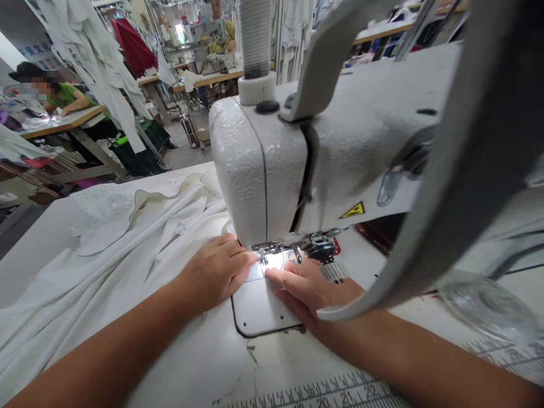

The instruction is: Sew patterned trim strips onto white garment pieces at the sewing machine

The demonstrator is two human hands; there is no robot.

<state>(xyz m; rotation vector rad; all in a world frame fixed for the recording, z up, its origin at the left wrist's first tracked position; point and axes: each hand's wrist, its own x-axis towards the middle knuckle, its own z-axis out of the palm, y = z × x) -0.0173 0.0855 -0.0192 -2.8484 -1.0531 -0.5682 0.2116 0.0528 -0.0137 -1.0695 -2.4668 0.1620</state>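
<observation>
A white sewing machine point(259, 164) stands before me, its lamp lighting the presser foot point(263, 258) and the metal plate point(259, 309) beneath. My left hand point(223, 266) is at the left of the foot, fingers curled together on the edge of the white fabric point(170, 226), which spreads in folds to the left. Just right of the foot lies my right hand point(312, 280), its fingers drawn together and pointing at the needle area. What its fingertips pinch, if anything, is hidden in the glare. Part of that hand is covered by the machine's attachments.
A curved grey arm point(408, 260) crosses the right side close to the camera. A ruler strip point(331, 396) lies along the table's front, with a clear plastic disc point(488, 306) at right. Beyond, a person in green point(70, 99) works at another table, near hanging white garments point(93, 56).
</observation>
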